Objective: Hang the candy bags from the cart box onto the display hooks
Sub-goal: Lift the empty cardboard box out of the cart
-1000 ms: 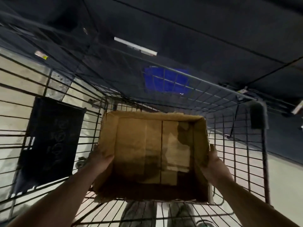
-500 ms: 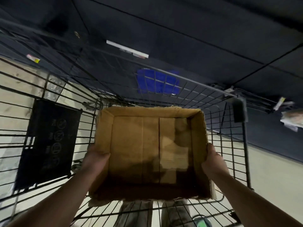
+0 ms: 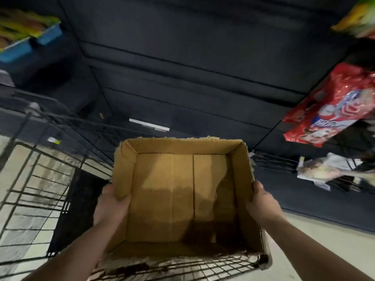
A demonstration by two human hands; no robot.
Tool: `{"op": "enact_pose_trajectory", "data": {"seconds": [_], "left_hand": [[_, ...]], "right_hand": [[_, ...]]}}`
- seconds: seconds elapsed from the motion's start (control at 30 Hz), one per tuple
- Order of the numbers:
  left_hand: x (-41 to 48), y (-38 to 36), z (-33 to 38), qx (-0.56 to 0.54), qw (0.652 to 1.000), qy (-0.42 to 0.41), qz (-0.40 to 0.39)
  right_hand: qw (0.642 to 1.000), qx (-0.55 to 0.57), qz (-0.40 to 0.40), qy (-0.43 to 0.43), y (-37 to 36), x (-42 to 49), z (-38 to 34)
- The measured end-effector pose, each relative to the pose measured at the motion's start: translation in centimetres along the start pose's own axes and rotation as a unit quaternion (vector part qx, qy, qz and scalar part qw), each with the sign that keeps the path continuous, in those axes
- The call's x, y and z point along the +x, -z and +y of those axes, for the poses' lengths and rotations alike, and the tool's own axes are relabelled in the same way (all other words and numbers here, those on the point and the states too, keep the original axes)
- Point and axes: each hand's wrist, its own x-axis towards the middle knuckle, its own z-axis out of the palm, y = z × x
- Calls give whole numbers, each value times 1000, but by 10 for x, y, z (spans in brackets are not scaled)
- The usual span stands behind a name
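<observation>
Nearest of all, under the cardboard box (image 3: 182,195), the wire grid of the cart (image 3: 182,268) runs across the bottom of the view. Both forearms reach up from the near edge to the box. The left hand (image 3: 110,207) is clamped on the box's left wall, palm against the outside. The right hand (image 3: 261,203) grips the right wall, fingers (image 3: 256,187) curled tight over its rim. So both hands are closed on the box, one on each side.

The box itself is open at the top and shows its bare brown bottom, with a seam down the middle and a dark patch in the near right corner. Its far rim is ragged.

Left of the box, the cart's side bars stand over pale floor (image 3: 22,226), and a black panel (image 3: 79,209) hangs on them just beside the left hand.

Beyond the box's far rim lies a white label strip (image 3: 149,125) on a dark shelf front (image 3: 182,67). Right of the box, dark wire prongs (image 3: 272,162) stick out, and a pale bag (image 3: 324,169) sits among them. Higher and farther right hangs a red candy bag (image 3: 332,106), glossy, well apart from the box. Whether it sits on a hook I cannot tell. A blurred yellow-green bag (image 3: 359,19) is above that. Far off to the box's upper left, blue bins (image 3: 30,43) hold yellow packs.
</observation>
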Motion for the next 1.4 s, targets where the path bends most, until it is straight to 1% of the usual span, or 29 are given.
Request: {"op": "enact_pose_trajectory", "data": {"seconds": [0.17,0.27,0.37,0.57,0.67,0.77,0.97,1.1,1.2,1.3,1.4], "left_hand": [[-31,15,48,-18,997,-68,24],[-56,8,89,-31,991,-129,23],[-83,-11,133,-36,985,-166,15],[-178,-88,216,-1,967,-252,-35],[-236,-136,244,21,948,-306,-83],[-299,-182,264,46,928,-347,-128],[-422,-271,283,85,888,-404,-205],[-489,-323,293,125,852,-448,-240],[-522,-356,302,134,830,-471,-268],[-557,-402,318,169,798,-495,-301],[-590,-452,332,198,775,-510,-317]], "right_hand": [[998,22,59,11,49,-22,26],[994,42,101,2,74,-36,63],[988,59,139,-24,95,-53,111],[964,126,192,-133,123,-116,252],[947,163,211,-180,126,-159,327],[926,180,249,-217,123,-209,395],[876,209,274,-337,101,-301,511],[842,233,272,-403,78,-345,570],[821,256,271,-431,63,-363,597],[794,271,275,-469,54,-376,630],[773,272,272,-505,50,-380,666]]}}
